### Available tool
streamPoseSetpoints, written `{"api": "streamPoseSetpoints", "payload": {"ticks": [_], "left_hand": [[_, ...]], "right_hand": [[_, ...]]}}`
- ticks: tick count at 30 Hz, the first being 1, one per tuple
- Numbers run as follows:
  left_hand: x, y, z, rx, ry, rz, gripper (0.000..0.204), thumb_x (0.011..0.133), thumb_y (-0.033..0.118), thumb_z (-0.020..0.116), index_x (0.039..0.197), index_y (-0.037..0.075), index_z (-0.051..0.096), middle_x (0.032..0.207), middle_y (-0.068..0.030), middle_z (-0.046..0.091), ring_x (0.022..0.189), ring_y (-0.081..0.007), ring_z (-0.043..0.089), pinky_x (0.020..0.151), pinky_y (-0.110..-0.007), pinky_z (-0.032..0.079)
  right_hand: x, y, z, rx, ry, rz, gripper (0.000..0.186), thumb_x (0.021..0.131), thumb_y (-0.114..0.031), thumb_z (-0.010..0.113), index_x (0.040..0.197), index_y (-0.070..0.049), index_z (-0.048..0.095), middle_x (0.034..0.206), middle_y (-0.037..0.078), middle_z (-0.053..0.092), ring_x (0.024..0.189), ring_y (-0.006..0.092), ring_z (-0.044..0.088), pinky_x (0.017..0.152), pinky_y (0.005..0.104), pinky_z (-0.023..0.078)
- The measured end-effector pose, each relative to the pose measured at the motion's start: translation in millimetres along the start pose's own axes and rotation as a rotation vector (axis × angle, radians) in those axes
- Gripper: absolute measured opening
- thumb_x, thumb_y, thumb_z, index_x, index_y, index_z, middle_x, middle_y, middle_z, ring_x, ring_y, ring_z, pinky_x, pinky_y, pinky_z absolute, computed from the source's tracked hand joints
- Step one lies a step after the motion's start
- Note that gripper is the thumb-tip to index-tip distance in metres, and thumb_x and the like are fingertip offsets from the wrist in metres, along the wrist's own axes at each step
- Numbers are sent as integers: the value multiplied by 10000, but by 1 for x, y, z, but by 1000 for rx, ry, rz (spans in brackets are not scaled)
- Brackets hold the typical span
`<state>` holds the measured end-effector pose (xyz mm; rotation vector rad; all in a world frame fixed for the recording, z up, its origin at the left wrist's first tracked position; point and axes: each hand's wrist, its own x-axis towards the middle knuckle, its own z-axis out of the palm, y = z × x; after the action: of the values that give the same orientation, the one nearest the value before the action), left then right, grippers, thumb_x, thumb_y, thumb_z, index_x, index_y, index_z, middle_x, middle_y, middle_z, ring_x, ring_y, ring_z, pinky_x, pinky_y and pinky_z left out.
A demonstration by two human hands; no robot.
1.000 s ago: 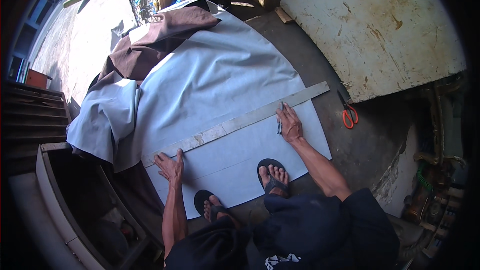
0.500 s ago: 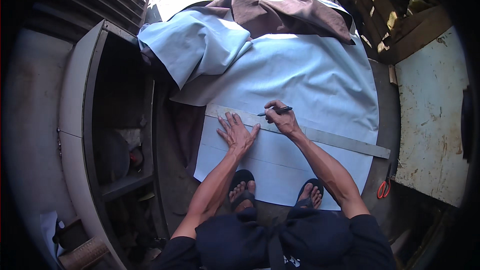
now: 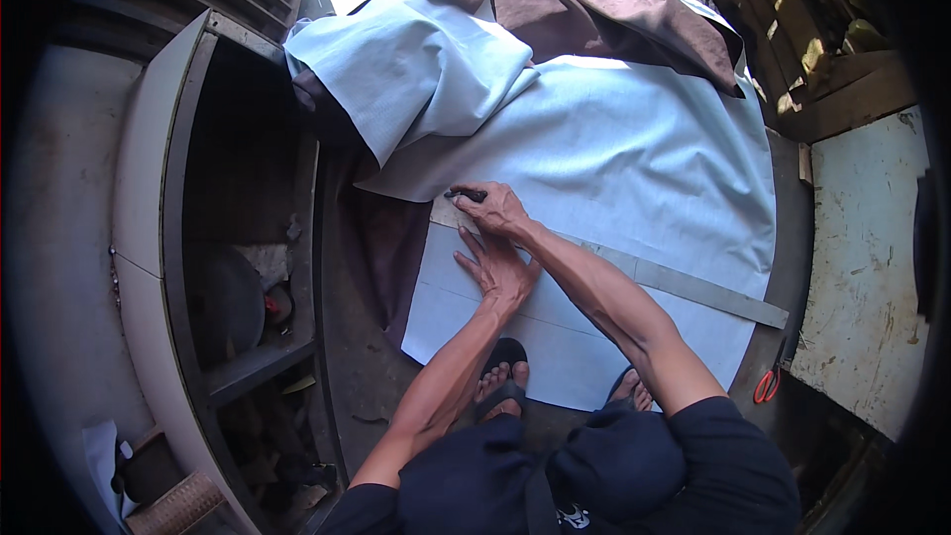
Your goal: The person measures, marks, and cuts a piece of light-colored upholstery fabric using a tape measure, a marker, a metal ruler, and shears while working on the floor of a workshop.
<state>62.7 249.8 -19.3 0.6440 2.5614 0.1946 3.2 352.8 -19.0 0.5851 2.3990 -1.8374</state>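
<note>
At the bottom of the view, 2 feet in dark sandals (image 3: 505, 386) stand on the near edge of a pale blue sheet (image 3: 634, 159) spread on the floor. Just beyond them, the left hand (image 3: 500, 267) lies flat on the sheet, fingers spread, pressing beside the near end of a long grey straightedge (image 3: 684, 282). The straightedge's long axis runs from that end, at the sheet's left edge, away to the right and slightly toward the person, ending near the sheet's right border. The right hand (image 3: 500, 208) sits on the straightedge's left end, fingers pinching a dark pen (image 3: 466, 195) that lies nearly level and points left. Open sheet stretches beyond the hands; to the left the sheet ends at bare dark floor beside a grey cabinet (image 3: 158, 188) with open shelves. Orange-handled scissors (image 3: 765, 384) lie on the floor at right, well apart. Farther off, brown cloth (image 3: 604, 10) covers the bunched sheet.
</note>
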Motion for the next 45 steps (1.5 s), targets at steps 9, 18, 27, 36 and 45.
{"api": "streamPoseSetpoints", "payload": {"ticks": [9,18,27,36,45], "left_hand": [[-2,10,-10,-35,15,12,1097,814,595,649,1562,-7,119,1606,-242,112,1482,-520,-9,1130,-721,78],[1,9,2,91,25,-11,1093,822,692,596,1517,-75,244,1597,-257,148,1483,-515,-3,1141,-701,84],[0,13,3,148,88,-1,1042,803,662,659,1480,-51,314,1572,-238,216,1479,-493,115,1101,-703,238],[6,5,6,171,86,-16,1047,811,665,657,1486,-53,304,1579,-252,207,1480,-492,121,1105,-688,255],[2,11,1,143,57,-27,1057,814,659,661,1498,-50,278,1585,-257,186,1484,-491,107,1106,-693,247]], "right_hand": [[-38,28,-43,-151,52,-36,398,871,-336,596,1170,-104,717,1026,186,731,926,329,720,869,364,558],[-277,102,-227,-103,240,456,369,840,-288,615,1088,-49,748,877,84,750,839,159,690,829,286,527],[-478,192,-379,-143,695,756,379,802,-364,629,1015,-86,775,831,41,758,810,172,695,785,292,530],[-426,172,-328,-86,887,595,375,818,-406,624,872,-56,748,777,62,755,742,186,713,772,319,546],[-342,161,-284,-44,564,557,311,809,-370,664,828,-69,741,751,57,744,717,149,689,735,290,528]]}}
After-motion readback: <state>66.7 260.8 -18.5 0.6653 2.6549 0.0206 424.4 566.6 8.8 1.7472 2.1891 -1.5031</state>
